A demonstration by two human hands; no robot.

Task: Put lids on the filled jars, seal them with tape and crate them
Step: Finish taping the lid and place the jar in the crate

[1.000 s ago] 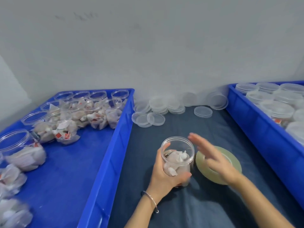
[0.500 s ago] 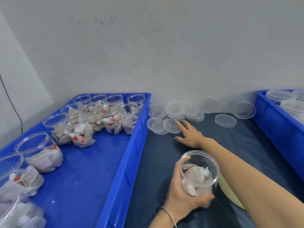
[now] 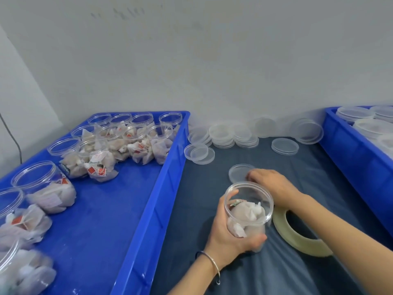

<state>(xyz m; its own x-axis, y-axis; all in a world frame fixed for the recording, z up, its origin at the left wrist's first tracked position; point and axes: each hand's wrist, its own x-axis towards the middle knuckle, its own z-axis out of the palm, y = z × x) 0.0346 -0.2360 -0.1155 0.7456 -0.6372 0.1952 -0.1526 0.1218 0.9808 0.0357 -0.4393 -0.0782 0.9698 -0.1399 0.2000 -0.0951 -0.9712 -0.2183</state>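
Since half a second ago the right hand has drawn back from the lid piles and now holds a single clear lid by its edge, fingers curled on it, low over the dark cloth. The lid sits at twelve o'clock from the open filled jar, just beyond its rim. The left hand wraps the jar's side, thumb along the wall. A tape roll lies at three o'clock of the jar, partly under the right forearm. Spare lids lie at twelve o'clock; the left blue crate of open jars lies at nine o'clock.
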